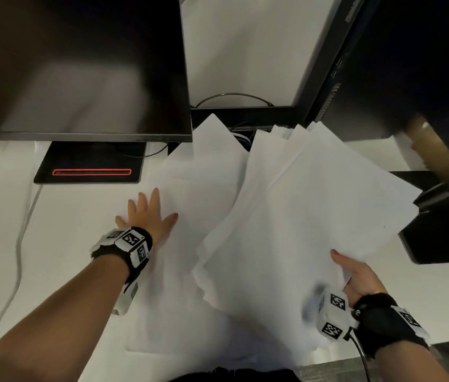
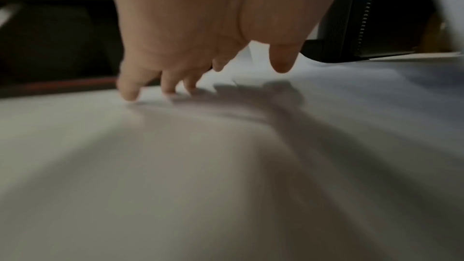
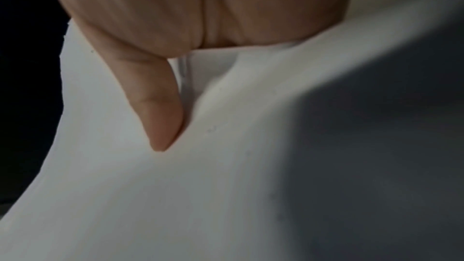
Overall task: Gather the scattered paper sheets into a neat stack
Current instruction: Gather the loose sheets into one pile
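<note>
**Loose sheets under one palm, a fanned bundle in the other**

While the left hand [image 1: 146, 213] lies flat with its fingers spread on a loose sheet [image 1: 190, 194] on the white desk [image 1: 61, 221], the right hand [image 1: 355, 274] grips the near right corner of a thick, fanned bundle of paper sheets [image 1: 308, 210]. In the left wrist view the left hand [image 2: 191, 33] shows straight fingertips [image 2: 130, 94] touching the white surface, holding nothing. In the right wrist view the right hand [image 3: 200, 7] has its thumb [image 3: 158, 110] pressed on top of the bundle [image 3: 175, 195], the paper bending beneath it; the other fingers are hidden under the sheets.

The bundle is uneven, its edges staggered and its far corners splayed towards the back of the desk. It sits to the right of centre, partly lifted and overlapping the flat sheets that lie beneath and to its left. More sheets reach the near desk edge, in front of the person.

A dark monitor [image 1: 80, 64] stands at the back left, its black base [image 1: 91, 164] marked with a red outlined slot and lying just beyond the left hand. A second dark screen [image 1: 410, 64] stands at the back right. A white cable [image 1: 19, 244] trails across the left side of the desk. A black object [image 1: 443, 232] sits at the right edge, just beside the bundle. Both wrists wear black straps with patterned white markers.
</note>
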`<state>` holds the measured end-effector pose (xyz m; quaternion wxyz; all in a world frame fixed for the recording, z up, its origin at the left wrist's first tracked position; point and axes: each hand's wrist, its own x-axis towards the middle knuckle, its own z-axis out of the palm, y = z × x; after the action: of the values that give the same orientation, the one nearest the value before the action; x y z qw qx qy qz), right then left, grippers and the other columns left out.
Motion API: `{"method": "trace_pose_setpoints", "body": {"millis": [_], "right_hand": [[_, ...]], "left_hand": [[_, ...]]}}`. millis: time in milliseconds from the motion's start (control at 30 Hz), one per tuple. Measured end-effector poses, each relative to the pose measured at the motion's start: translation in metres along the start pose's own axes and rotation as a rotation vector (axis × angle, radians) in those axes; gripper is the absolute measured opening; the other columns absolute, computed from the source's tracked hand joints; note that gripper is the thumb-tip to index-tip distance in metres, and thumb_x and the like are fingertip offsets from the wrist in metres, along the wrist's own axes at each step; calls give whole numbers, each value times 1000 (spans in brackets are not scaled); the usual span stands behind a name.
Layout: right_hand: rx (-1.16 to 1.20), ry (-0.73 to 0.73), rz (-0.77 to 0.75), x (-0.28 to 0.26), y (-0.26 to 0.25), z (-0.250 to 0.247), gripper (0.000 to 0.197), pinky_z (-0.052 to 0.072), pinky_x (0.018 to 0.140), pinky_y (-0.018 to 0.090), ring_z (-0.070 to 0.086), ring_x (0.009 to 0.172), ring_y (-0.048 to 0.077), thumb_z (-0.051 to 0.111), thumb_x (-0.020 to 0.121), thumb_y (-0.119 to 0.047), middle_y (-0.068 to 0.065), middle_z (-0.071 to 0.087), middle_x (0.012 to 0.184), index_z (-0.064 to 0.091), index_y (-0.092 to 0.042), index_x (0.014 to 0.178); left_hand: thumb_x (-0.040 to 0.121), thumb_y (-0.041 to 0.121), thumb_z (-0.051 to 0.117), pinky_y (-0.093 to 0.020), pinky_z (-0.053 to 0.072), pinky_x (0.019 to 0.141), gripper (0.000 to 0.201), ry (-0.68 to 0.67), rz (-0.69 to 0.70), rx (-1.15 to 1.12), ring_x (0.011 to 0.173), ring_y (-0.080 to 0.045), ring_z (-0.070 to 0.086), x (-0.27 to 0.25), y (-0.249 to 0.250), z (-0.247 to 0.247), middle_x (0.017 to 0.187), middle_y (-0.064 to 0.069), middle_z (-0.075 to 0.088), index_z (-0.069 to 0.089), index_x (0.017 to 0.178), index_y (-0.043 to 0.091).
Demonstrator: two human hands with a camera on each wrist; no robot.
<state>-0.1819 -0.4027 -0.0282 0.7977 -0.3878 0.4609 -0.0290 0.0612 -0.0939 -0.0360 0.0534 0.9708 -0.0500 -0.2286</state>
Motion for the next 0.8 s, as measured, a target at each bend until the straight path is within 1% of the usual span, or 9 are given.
{"method": "trace_pose_setpoints", "body": {"millis": [100,167,200,300,367,467,567,667,800], "right_hand": [[-8,-19,45,2,3,-4,45,57,56,32,71,62,27,67,74,-26,11,75,76,63,-3,112],[-50,-45,49,5,6,-5,79,56,64,34,72,66,28,85,44,-33,12,75,80,63,-3,113],[-72,-43,58,6,6,-4,88,55,66,34,72,67,28,88,36,-34,12,75,80,63,-3,114],[-40,-30,67,6,5,-3,70,57,56,31,71,61,26,78,58,-32,10,75,75,60,-1,119],[-49,-1,79,7,5,-4,67,58,55,32,71,62,26,75,61,-30,10,75,76,59,-2,121],[-44,5,111,7,6,-6,51,57,59,34,71,61,27,62,78,-27,10,75,76,57,-3,123],[-26,-9,123,4,6,-3,48,57,53,34,71,58,27,60,81,-22,11,74,71,56,-1,123],[-61,-28,102,4,7,-1,75,58,55,36,72,63,28,76,57,-23,12,75,77,55,0,125],[-4,-9,104,5,8,-3,59,57,52,35,71,61,27,62,76,-17,12,74,73,50,2,130]], "left_hand": [[86,66,22,-58,5,114,77,-22,5,28,146,-30,-2,-38,1,18,160,-5,-2,-11,146,33],[85,68,18,-56,-1,114,76,-7,48,58,147,-29,-1,-70,-2,25,159,-7,7,-11,146,33],[85,68,18,-55,-3,114,76,18,58,75,147,-29,1,-82,-4,26,157,-7,15,-8,147,32],[82,69,30,-51,9,114,79,133,47,-49,141,-32,20,-81,-13,16,146,-12,37,13,147,27],[78,64,46,-47,22,110,85,160,36,-240,134,-36,28,-64,-13,7,144,-17,37,19,146,19],[75,57,60,-48,30,105,93,106,-52,-246,131,-38,30,-48,6,1,145,-17,31,15,145,16],[72,47,69,-48,36,101,96,50,-71,-311,126,-38,36,-51,27,2,140,-17,30,12,144,18],[70,33,74,-42,42,97,99,-25,-97,-461,121,-38,46,-54,33,9,138,-18,34,12,144,16],[69,28,75,-32,45,74,68,-72,-121,-600,96,-30,59,-59,32,17,106,-12,60,38,124,13]]}}
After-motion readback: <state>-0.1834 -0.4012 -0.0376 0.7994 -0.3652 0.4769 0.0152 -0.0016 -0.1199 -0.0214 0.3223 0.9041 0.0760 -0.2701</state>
